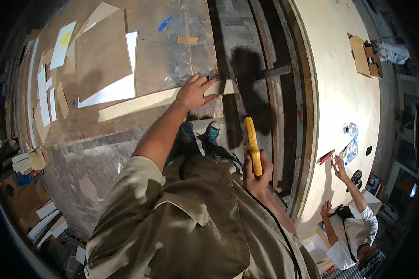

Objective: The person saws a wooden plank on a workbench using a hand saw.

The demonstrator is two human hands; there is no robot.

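Overhead view of a person standing at a wooden worktop [172,42]. The left hand [195,91] lies palm down, fingers spread, pressing on a long pale wooden strip [144,101] that runs from about 9 o'clock toward 3 o'clock across the near edge of the worktop; the grip is flat and open rather than closed around the strip. The right hand [257,176] is raised at about 5 o'clock of the left hand — its grip is wrapped tight around the lower end of a yellow tool [252,144], which points up toward 12 o'clock, well apart from the strip. At 10 o'clock of the left hand a brown board [102,56] rests on a white sheet [114,90]. A shoe [212,132] shows on the floor below the strip. At 4 o'clock, on a pale floor panel [340,79], a second person [354,232] crouches — one hand reaching up toward a red tool [326,156].
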